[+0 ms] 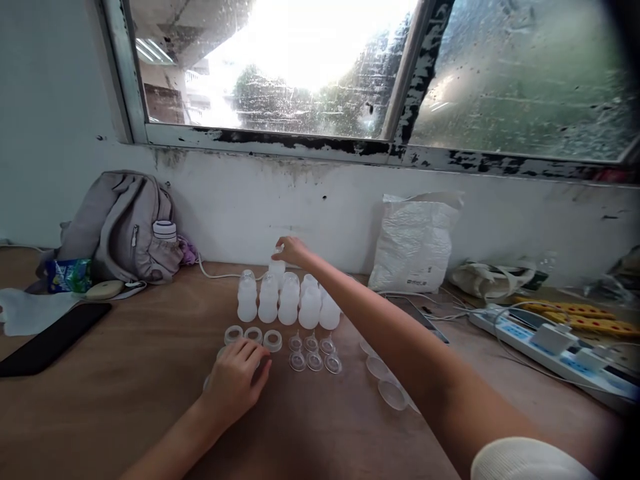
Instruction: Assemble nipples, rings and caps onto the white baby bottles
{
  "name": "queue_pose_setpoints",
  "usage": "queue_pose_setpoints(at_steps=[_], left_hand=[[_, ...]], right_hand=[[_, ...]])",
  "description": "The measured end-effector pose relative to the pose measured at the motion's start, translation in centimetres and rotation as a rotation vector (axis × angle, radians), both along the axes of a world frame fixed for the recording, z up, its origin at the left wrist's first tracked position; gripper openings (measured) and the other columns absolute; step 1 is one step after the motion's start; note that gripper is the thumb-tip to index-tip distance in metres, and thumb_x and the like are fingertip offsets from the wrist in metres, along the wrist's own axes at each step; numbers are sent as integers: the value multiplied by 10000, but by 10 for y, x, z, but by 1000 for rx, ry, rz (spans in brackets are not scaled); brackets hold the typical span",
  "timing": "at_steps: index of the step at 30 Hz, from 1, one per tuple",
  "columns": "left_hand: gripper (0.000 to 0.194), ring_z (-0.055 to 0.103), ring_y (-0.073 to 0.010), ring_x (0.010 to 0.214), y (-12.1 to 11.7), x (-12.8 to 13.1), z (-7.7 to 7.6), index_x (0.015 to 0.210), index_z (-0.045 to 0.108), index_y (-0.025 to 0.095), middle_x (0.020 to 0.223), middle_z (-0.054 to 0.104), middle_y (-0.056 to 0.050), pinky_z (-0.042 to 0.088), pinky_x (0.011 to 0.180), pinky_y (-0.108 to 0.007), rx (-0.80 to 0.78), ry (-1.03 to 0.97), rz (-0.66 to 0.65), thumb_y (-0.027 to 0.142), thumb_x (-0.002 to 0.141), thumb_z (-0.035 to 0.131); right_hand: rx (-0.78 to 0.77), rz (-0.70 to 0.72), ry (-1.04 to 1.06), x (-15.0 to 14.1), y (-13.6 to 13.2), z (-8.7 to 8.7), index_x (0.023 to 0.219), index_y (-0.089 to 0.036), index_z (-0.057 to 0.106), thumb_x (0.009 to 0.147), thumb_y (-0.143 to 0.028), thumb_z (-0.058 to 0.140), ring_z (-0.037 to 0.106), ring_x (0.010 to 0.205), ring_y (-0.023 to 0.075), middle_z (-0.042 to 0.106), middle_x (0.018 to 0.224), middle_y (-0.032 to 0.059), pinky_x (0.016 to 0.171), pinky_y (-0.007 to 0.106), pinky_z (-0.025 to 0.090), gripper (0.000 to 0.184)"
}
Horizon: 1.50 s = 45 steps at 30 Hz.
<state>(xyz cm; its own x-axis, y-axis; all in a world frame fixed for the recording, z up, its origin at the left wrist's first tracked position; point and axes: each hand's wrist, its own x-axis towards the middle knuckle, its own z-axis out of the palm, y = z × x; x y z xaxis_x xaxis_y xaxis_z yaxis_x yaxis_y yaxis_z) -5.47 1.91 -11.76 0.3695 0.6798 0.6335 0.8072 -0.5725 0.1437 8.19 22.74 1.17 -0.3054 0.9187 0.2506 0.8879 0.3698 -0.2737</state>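
Observation:
Several small translucent white bottles (288,300) stand in rows near the back of the wooden table (125,400). My right hand (290,251) reaches far forward and closes its fingers on the top of a back-row bottle (277,268). In front of the bottles lie white ring collars (253,335) and clear nipples (314,352). My left hand (239,380) rests curled on the table over some of the rings; what its fingers hold is hidden. Clear dome caps (387,383) lie beside my right forearm.
A grey backpack (120,230) leans on the wall at back left, with a black phone (50,339) and white cloth (23,310) before it. A white plastic bag (415,243) stands at back centre. A power strip (555,350), cables and yellow tools (580,317) lie right.

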Motion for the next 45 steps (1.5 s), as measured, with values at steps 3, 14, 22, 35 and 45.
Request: queue_pose_setpoints(at_steps=[3,14,22,35,45], left_hand=[[145,546,-199,756,-1,-1,3,812,575,183,802,606,-49,447,666,-328,-24,43,44,185,805,429],[162,546,-223,758,3,-9,4,845,585,179,815,609,-55,433,647,-334,-63,103,187,191,801,430],[168,547,-235,806,4,-10,2,894,577,184,876,606,-58,432,665,-342,-109,125,222,214,791,448],[169,557,-217,765,3,-9,-1,879,575,181,855,604,-68,437,684,-345,-136,167,155,191,789,432],[235,524,-192,948,-21,21,-2,988,533,222,1051,539,-54,442,829,-316,-365,-44,-228,193,756,514]], right_hand=[[-78,29,-75,-8,-2,-10,991,-177,580,636,-374,660,543,905,221,597,1003,95,672,269,424,414],[-179,80,-185,-17,-18,-2,1007,-183,576,608,-507,656,532,929,247,564,1066,116,678,293,435,520],[-199,116,-183,-9,-21,1,996,-175,599,632,-543,620,540,908,238,567,1078,122,643,272,432,518],[242,242,1,64,-138,-34,954,-173,547,859,-288,391,534,659,145,591,850,64,609,244,367,216],[82,20,194,123,-203,-139,1144,-170,408,818,-259,422,568,720,205,557,846,77,651,338,459,338]])
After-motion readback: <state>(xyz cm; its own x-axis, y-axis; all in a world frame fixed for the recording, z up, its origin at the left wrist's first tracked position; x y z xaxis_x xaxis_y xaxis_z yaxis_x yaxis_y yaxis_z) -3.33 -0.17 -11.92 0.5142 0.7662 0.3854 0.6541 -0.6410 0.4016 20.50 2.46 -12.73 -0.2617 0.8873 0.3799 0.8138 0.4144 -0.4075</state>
